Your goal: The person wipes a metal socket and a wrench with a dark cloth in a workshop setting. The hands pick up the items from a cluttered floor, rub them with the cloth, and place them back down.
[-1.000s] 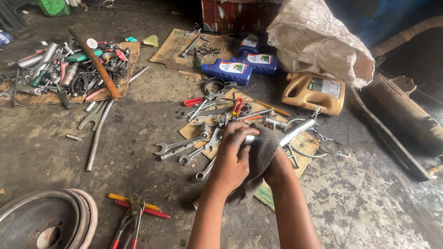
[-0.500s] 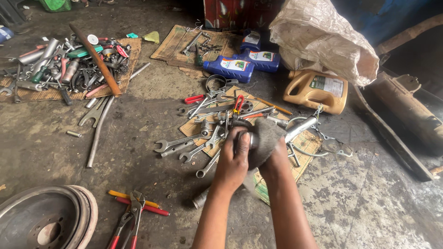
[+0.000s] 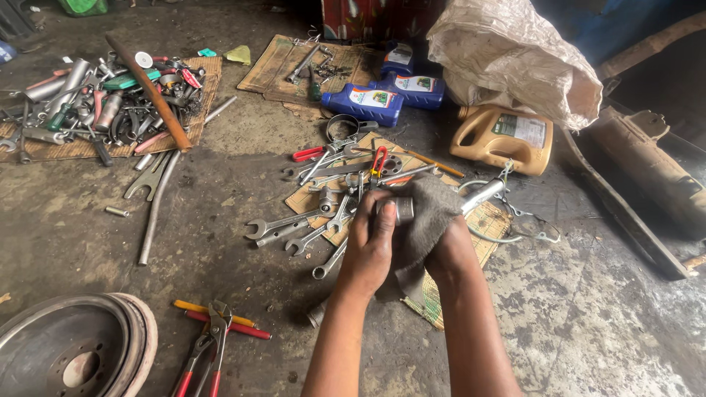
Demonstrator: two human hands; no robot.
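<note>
My left hand [image 3: 370, 246] grips a small round metal part [image 3: 401, 210], its open end facing up. My right hand [image 3: 450, 246] holds a grey rag [image 3: 430, 209] wrapped against that part from the right. Both hands hover over a pile of spanners [image 3: 312, 224] and pliers lying on a woven mat [image 3: 489, 220] on the concrete floor.
A brake drum [image 3: 70, 353] lies at the bottom left, red-handled pliers [image 3: 209, 342] beside it. Blue oil bottles [image 3: 364, 103] and a tan jug [image 3: 507, 136] stand behind, under a plastic sack [image 3: 507, 59]. More tools [image 3: 95, 103] are heaped at the far left. A rusty exhaust pipe [image 3: 647, 165] lies right.
The hands have turned the metal part inside the rag, so its open end now shows; the rag has shifted more to the right side.
</note>
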